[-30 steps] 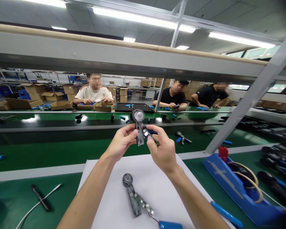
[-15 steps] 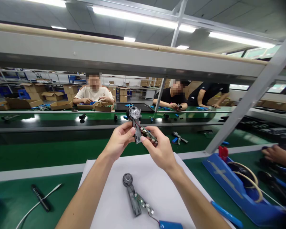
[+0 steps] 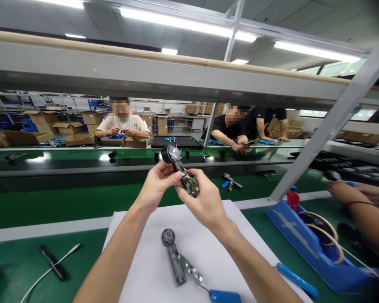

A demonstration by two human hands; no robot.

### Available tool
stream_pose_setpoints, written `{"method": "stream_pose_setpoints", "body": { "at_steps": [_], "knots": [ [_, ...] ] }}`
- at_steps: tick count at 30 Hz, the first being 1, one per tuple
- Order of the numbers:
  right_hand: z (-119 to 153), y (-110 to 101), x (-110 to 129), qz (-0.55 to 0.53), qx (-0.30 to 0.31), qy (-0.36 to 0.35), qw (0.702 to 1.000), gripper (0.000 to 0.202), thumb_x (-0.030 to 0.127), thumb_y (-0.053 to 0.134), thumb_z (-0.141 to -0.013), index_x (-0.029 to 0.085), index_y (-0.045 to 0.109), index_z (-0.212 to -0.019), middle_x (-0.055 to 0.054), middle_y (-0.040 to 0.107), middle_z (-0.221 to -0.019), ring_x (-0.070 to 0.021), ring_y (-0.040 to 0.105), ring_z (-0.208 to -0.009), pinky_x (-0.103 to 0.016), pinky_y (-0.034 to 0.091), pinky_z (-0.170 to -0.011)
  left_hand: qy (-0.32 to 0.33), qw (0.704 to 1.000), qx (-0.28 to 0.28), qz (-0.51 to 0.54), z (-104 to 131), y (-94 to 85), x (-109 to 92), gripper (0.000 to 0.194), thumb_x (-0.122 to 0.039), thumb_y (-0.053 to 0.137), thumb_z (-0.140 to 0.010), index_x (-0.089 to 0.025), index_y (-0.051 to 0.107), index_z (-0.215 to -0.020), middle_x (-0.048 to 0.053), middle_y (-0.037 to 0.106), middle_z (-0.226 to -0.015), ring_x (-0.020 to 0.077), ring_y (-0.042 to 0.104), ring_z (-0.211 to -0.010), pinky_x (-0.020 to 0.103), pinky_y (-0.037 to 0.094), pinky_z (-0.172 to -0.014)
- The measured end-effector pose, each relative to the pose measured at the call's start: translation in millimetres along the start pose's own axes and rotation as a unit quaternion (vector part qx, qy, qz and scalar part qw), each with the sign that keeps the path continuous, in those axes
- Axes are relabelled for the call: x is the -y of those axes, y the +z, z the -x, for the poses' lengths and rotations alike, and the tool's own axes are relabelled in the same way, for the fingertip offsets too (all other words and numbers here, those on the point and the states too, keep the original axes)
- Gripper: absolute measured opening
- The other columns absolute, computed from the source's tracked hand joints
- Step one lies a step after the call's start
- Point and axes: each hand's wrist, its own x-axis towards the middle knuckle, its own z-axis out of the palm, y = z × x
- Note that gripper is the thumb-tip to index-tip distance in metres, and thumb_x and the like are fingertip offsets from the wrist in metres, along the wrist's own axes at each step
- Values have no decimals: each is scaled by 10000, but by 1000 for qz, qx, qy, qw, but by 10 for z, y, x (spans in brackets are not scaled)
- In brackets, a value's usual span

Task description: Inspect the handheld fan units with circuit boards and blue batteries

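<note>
Both hands hold an opened handheld fan (image 3: pixel 171 155), raised above the white sheet, with its round head up and its clear impeller showing. My left hand (image 3: pixel 157 185) is closed around the fan's neck, thumb on the front. My right hand (image 3: pixel 204 197) pinches the lower handle and the green circuit board (image 3: pixel 190 184), which lies along the handle; whether it is fully seated I cannot tell. Below, on the white sheet (image 3: pixel 139 261), rests a second grey fan half (image 3: pixel 176 264) with a circuit board (image 3: pixel 189 267) wired to a blue battery (image 3: pixel 225 296).
A blue bin (image 3: pixel 303 248) with cream rings stands right, beside a blue tool (image 3: pixel 297 280). At left lie a black pen (image 3: pixel 52 261) and white cable (image 3: pixel 39 281). Fan parts (image 3: pixel 231 181) lie on the green belt. Co-workers sit opposite; a co-worker's arm (image 3: pixel 363 202) reaches in at right.
The circuit board, spread out at an angle from the fan half before, now lies along its handle. My right hand has moved slightly left with it, and the fan has tilted.
</note>
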Motion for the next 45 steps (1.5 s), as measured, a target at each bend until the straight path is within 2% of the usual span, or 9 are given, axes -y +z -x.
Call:
{"method": "stream_pose_setpoints", "body": {
  "at_steps": [3,8,18,26,32,35,38,41,45],
  "knots": [
    [-41,2,-58,37,-8,-29,999,206,387,652,-841,208,634,-941,-56,619,-949,-185,601,-761,-275,435,-649,5,1000,-7,-16,15,56,13,384,-272,882,-669,-153,690,-980,68,706,-985,190,655,-905,304,521,-830],
    [-88,-56,-138,-47,44,-3,998,226,421,615,-891,200,602,-846,2,621,-722,-152,541,-650,-253,385,-599,30,997,-23,-64,48,136,-24,394,-290,874,-683,-168,644,-978,52,710,-932,182,650,-879,279,518,-797],
    [-35,6,-80,-131,104,67,984,249,417,667,-822,202,543,-808,58,470,-629,-104,399,-559,-232,303,-515,101,990,-45,-93,20,-121,-218,480,-367,849,-719,-194,679,-1133,82,703,-1089,224,675,-966,300,557,-793],
    [464,534,287,-484,232,307,786,440,283,713,-631,236,418,-954,94,501,-710,-61,379,-487,-204,323,-450,-59,987,-72,-132,168,-139,-438,507,-479,718,-833,-257,609,-1276,34,636,-969,167,671,-771,243,542,-654],
    [840,852,149,-399,341,399,752,502,157,574,-560,194,482,-1051,30,542,-806,-82,458,-549,-221,381,-504,-236,935,-158,-211,751,-577,-236,463,-526,626,-882,-283,596,-1274,49,646,-997,155,600,-725,250,489,-627],
    [928,896,108,-293,424,344,785,608,202,617,-584,188,505,-1182,-82,596,-1116,-144,608,-696,-252,437,-538,-269,907,-234,-226,1233,-825,-113,536,-604,624,-853,-244,607,-1249,78,666,-1018,201,605,-828,268,478,-674],
    [883,742,144,-127,506,141,841,502,313,635,-677,157,605,-1153,-160,650,-1164,-293,664,-934,-325,487,-638,-278,890,-269,-244,1626,-926,-8,577,-638,639,-820,-251,601,-1247,80,678,-1027,240,610,-906,288,471,-697],
    [671,502,139,-2,578,-5,816,474,450,633,-743,147,688,-1103,-174,709,-1101,-355,667,-979,-376,498,-703,-292,882,-274,-247,1861,-930,81,599,-670,621,-812,-258,584,-1245,68,682,-1040,237,618,-915,300,482,-726],
    [97,420,-152,-13,575,69,815,374,512,654,-812,208,752,-1005,-64,761,-940,-225,704,-829,-284,505,-690,-300,865,-265,-302,1995,-1008,164,612,-722,544,-828,-256,601,-1220,71,681,-1089,247,633,-926,347,510,-793]
  ]
}}
